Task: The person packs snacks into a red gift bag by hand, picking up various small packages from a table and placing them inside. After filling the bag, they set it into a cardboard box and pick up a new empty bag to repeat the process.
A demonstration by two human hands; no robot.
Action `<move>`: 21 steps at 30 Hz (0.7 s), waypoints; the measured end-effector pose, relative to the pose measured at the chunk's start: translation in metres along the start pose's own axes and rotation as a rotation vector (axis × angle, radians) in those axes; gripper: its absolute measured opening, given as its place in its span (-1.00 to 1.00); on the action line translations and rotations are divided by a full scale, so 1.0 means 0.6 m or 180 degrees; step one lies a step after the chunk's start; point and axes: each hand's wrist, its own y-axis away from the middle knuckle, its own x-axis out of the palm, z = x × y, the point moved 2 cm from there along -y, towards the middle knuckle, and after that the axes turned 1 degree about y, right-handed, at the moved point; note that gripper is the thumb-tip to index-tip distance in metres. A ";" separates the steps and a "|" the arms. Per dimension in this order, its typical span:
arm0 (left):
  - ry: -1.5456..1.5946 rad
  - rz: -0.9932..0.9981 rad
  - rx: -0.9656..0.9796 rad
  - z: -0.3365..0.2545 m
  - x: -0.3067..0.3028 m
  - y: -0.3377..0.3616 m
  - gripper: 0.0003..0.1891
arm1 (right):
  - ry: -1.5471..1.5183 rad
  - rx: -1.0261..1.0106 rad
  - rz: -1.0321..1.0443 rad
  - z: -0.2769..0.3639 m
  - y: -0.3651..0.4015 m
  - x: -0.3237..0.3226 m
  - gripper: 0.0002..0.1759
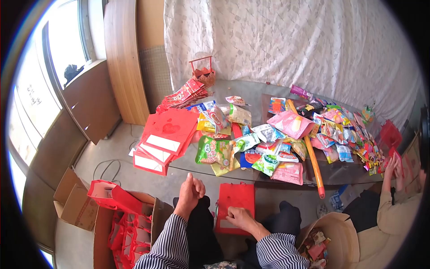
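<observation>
My left hand (191, 192) is raised just off the table's front edge, its fingers curled; whatever it may hold is too small to make out. Over the red bag (236, 199) between my knees is my right hand (240, 219), fingers also curled, at the bag's lower part. What those fingers may grip is hidden. Beyond my hands, packaged snacks such as a green packet (212, 150) and a pink packet (288, 172) lie heaped on the table. Flat red bags (169, 130) with white panels are stacked to the left of the snacks.
A cardboard box (104, 228) at lower left holds red bags. A round bin (345, 233) with packets stands at lower right. An orange stick (313, 166) crosses the table. At far right a co-worker's hands (393, 168) hold something red. A red basket (204, 76) stands at the back.
</observation>
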 end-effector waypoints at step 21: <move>0.1754 -0.0837 0.1586 -0.351 -0.224 0.094 -0.25 | -0.0262 -0.0105 -0.0144 0.007 -0.006 -0.011 -0.72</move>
